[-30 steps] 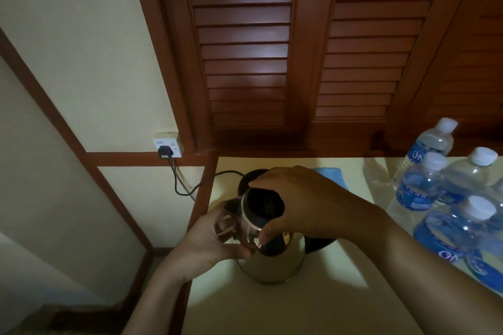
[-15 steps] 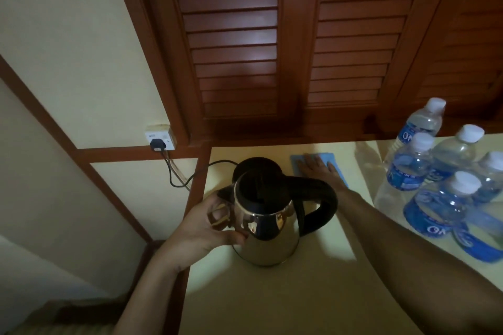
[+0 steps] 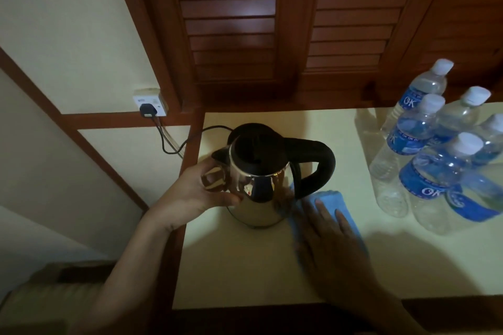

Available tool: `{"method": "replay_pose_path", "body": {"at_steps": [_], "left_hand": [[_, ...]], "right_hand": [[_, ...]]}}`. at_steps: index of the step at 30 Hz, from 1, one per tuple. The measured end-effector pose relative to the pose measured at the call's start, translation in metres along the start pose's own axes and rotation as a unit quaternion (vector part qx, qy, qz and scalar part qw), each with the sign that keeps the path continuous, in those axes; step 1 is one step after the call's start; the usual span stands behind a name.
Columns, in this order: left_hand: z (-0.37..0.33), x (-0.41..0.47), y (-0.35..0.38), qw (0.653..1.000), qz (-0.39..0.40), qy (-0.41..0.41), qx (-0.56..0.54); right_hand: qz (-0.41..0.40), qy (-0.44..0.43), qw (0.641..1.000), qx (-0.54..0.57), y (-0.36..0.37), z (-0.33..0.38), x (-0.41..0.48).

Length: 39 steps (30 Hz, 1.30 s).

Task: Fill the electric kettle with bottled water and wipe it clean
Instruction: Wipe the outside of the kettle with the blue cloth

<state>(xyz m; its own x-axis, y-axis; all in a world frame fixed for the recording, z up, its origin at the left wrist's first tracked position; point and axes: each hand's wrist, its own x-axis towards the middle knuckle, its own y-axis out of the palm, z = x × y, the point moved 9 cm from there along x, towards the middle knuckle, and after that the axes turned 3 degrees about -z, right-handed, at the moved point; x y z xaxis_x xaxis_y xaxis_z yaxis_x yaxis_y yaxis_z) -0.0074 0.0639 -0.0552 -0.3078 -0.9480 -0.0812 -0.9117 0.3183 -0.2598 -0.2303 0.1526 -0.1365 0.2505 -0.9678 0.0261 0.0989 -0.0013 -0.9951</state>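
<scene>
**Kettle held at the left edge, cloth under the other hand**

The wooden shutters are the biggest thing here. They stand dark and brown behind the far edge of the table. The table is pale yellow and has a dark wood rim.

The shiny electric kettle stands upright near the left edge of the table, about halfway back. Its black lid is shut. Its black handle points to the right, and its spout points to the left.

Water bottles with white caps and blue labels stand close together by the right edge, well apart from the kettle. Their caps are all on.

The left hand comes in over the left edge. Its grip wraps around the kettle's side, just under the spout. The thumb lies on the metal.

The right hand lies flat, fingers spread, on a blue cloth. It presses the cloth down and does not pinch it. The cloth sits on the table just beside the kettle's base, under the handle.

A black cord runs off the left edge up to a white wall socket.
</scene>
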Motion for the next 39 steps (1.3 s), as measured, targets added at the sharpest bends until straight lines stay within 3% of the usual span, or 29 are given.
{"method": "replay_pose_path", "body": {"at_steps": [4,17,22,28,39], "left_hand": [[0.005,0.002,-0.002,1.0,0.001,-0.01,0.005],[0.008,0.002,-0.004,1.0,0.016,-0.019,-0.011],[0.006,0.004,-0.005,1.0,0.011,-0.014,-0.004],[0.003,0.001,-0.004,1.0,0.011,-0.002,0.003],[0.001,-0.002,-0.004,1.0,0.008,0.018,0.002]], "right_hand": [[-0.032,-0.041,0.999,0.007,-0.005,0.033,-0.018],[-0.006,-0.267,0.964,-0.001,0.014,0.113,-0.006],[0.007,-0.279,0.96,-0.026,0.015,0.137,0.006],[0.047,-0.321,0.941,0.091,0.001,0.163,0.021],[0.023,-0.332,0.941,0.058,0.008,0.17,0.028]]}}
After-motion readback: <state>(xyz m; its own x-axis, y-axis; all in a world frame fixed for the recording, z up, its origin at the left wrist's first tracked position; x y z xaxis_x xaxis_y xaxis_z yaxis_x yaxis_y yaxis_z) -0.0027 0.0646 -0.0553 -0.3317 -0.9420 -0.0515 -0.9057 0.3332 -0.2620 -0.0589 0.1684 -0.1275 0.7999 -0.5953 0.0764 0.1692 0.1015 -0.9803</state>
